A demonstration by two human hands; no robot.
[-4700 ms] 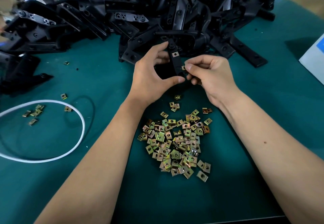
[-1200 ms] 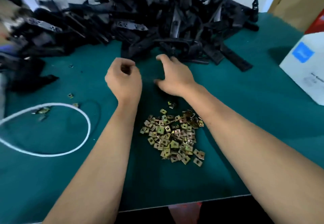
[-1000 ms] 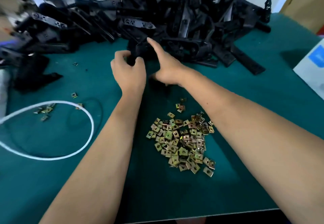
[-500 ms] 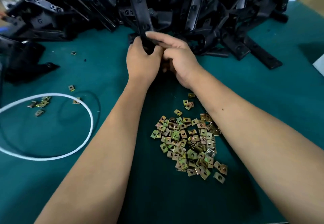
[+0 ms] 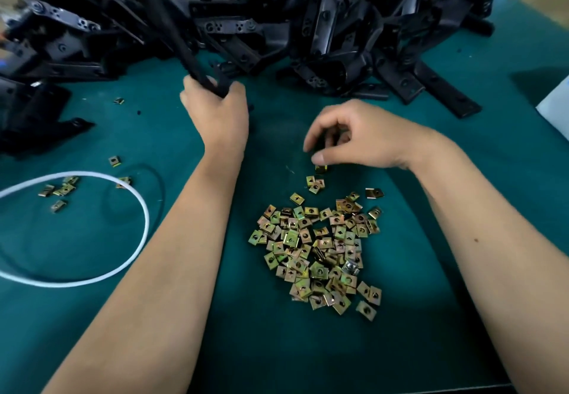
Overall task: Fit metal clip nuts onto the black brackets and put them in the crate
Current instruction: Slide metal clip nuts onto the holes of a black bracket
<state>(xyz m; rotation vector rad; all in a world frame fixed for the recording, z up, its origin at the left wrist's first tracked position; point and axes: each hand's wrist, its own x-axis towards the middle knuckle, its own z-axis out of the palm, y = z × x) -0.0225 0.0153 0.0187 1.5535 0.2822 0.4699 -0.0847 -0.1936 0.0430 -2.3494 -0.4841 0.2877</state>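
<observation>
My left hand (image 5: 220, 107) grips the lower end of a long black bracket (image 5: 172, 30), which slants up and to the left and is blurred by motion. My right hand (image 5: 354, 135) hovers low over the green mat with its fingers curled. Its thumb and fingertips close on a single brass-coloured clip nut (image 5: 320, 169) at the far end of the nut pile (image 5: 317, 249). A big heap of black brackets (image 5: 323, 24) fills the back of the table. No crate is in view.
A white cord loop (image 5: 144, 208) lies at the left with a few loose clip nuts (image 5: 60, 192) inside it. More black brackets (image 5: 37, 116) lie at the far left. A white box (image 5: 554, 110) stands at the right edge. The table's front edge runs along the bottom.
My right hand left the bracket and came back down to the far end of the nut pile. My left hand pulled the bracket out of the heap and swung it to the left.
</observation>
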